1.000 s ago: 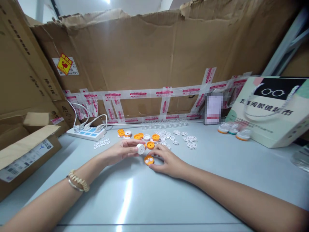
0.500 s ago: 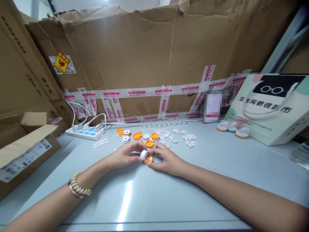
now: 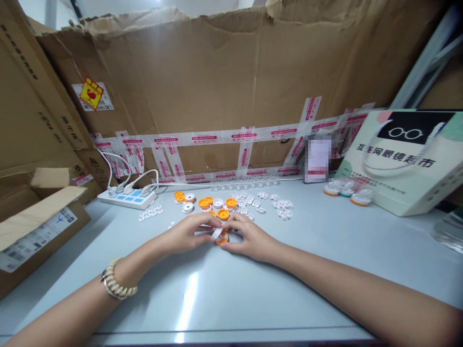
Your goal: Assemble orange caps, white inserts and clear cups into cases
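Between thumb and fingers, my left hand (image 3: 195, 232) grips a small white round plastic piece (image 3: 217, 233), tilted over an orange round cup (image 3: 222, 239). My right hand (image 3: 249, 237) pinches that orange cup from the right side, close to the table top. Small white bits show inside the cup, partly hidden by the white piece and my fingers. Just beyond my fingertips lie more orange cups (image 3: 223, 215) and white round pieces (image 3: 217, 203).
Several thin white cut-out parts (image 3: 282, 205) spread to the right of the cups. White discs (image 3: 151, 211) lie near a power strip (image 3: 126, 197) with plugs. A clear plastic row (image 3: 246, 183) runs along the cardboard wall (image 3: 202, 86). Finished-looking round pieces (image 3: 361, 196) stand by a paper bag (image 3: 401, 183).
The white piece in my left hand has tipped and come lower over the orange cup. My right hand stays nearly in place on the cup.
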Tool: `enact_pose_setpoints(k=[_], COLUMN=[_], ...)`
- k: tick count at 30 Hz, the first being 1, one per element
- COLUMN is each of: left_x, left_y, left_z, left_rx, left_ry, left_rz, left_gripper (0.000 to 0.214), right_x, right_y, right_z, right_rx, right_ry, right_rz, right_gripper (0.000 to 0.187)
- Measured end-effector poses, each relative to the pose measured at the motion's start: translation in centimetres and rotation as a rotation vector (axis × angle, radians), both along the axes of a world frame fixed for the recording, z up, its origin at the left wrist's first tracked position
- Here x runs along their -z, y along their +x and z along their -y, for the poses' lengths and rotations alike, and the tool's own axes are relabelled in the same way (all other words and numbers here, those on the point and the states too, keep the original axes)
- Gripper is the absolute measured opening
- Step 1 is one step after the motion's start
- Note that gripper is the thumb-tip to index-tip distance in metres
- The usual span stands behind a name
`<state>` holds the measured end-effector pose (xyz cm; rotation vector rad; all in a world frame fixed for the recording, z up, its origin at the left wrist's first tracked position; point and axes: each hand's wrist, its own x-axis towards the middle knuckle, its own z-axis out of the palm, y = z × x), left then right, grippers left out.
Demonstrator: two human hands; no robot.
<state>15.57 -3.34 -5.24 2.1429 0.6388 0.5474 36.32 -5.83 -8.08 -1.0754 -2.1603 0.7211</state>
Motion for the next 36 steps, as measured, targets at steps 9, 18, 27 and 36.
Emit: enact_pose_setpoints(k=[9, 18, 27, 36], left_x=[-0.6, -1.4, -2.9, -3.4], left_y=[0.4, 0.9, 2.1, 2.5], left_z=[0.1, 0.7, 0.6, 0.4], left_rx=[0.042, 0.134, 0.227, 0.26], left_ry=[0.251, 0.431, 0.459, 0.513], left_rz=[-0.118, -0.254, -0.42, -0.449], left_gripper=[0.018, 0.024, 0.03, 0.032], right_x=[0.0, 0.3, 0.2, 0.2], right_y=[0.1, 0.1, -0.1, 0.2], right_z=[0.0, -0.2, -0.4, -0.4], right_rx=[0.0, 0.019, 0.052, 0.014], right_ry=[0.006, 0.002, -0.036, -0.025], right_rz=[-0.006, 0.007, -0.008, -0.019], right_gripper=[0.024, 0.023, 0.022, 0.02])
